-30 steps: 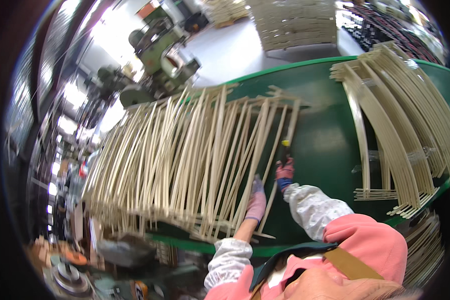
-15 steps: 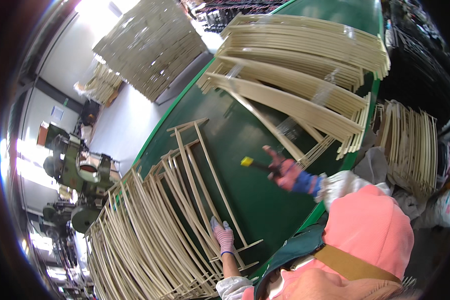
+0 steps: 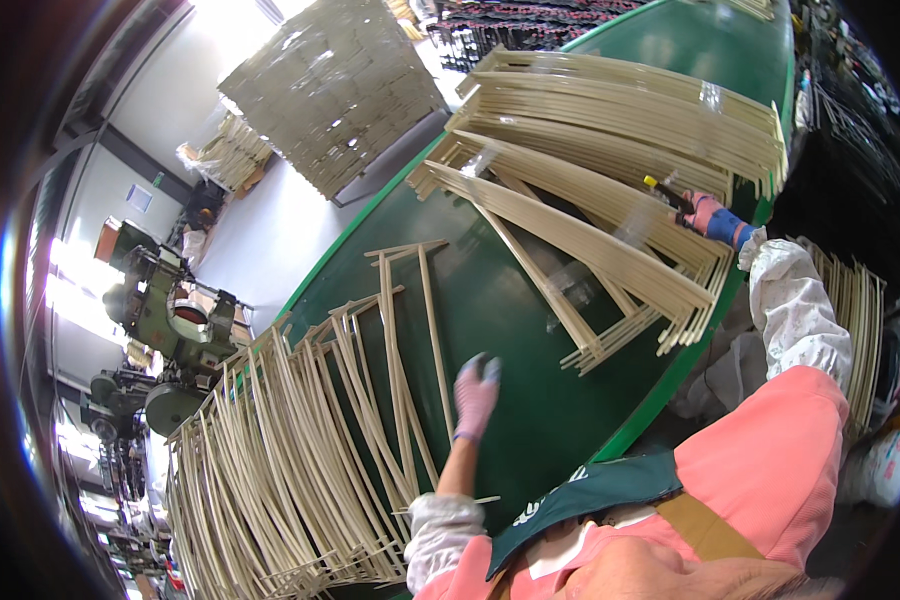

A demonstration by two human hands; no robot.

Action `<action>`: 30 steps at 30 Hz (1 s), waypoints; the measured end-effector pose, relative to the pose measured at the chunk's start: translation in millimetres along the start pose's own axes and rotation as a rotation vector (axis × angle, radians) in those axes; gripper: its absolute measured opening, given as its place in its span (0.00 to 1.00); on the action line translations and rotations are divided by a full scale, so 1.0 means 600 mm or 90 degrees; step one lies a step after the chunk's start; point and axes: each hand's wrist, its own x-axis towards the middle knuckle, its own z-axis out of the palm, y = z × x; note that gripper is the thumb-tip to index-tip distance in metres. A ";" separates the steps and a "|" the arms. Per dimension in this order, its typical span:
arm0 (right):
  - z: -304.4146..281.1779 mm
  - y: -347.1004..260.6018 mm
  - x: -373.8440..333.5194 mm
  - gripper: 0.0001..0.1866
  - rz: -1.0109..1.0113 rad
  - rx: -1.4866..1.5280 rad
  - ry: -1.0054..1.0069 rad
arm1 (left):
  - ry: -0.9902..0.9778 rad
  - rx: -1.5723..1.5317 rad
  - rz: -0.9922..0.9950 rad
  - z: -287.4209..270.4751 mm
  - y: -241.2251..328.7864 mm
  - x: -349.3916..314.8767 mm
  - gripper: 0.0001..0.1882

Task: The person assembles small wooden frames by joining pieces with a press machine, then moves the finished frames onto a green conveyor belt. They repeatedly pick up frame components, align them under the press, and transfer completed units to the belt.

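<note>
My right hand, in a pink and blue glove, grips a slim black tool with a yellow end; its exact kind is unclear. It is over the right end of a bundle of cream slatted frames, bound with clear tape. My left hand, in a striped pink glove with greyish fingertips, hovers above the green table, fingers spread and holding nothing. Just left of it lies a loose, ladder-like cream frame, at the right end of a long row of similar leaning frames.
Another taped bundle lies farther along the table. Beyond the table's far edge stand a tall stack of pale pieces and green machines. More frames stand at the right, below the table edge.
My left hand has let go of the loose frame and moved right, off it. My right hand has swung up and right with the black tool, over the taped bundle. The view has shifted slightly.
</note>
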 end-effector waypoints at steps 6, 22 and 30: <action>-0.007 -0.057 0.080 0.47 -0.089 -0.040 -0.141 | -0.064 -0.102 -0.156 0.236 0.156 0.185 0.36; 0.111 -0.197 -0.104 0.33 -0.007 0.051 0.032 | 0.086 -0.344 -0.393 0.252 0.077 0.234 0.13; 0.147 -0.288 -0.175 0.29 -0.002 0.076 0.028 | 0.069 -0.333 -0.368 0.133 -0.009 0.145 0.14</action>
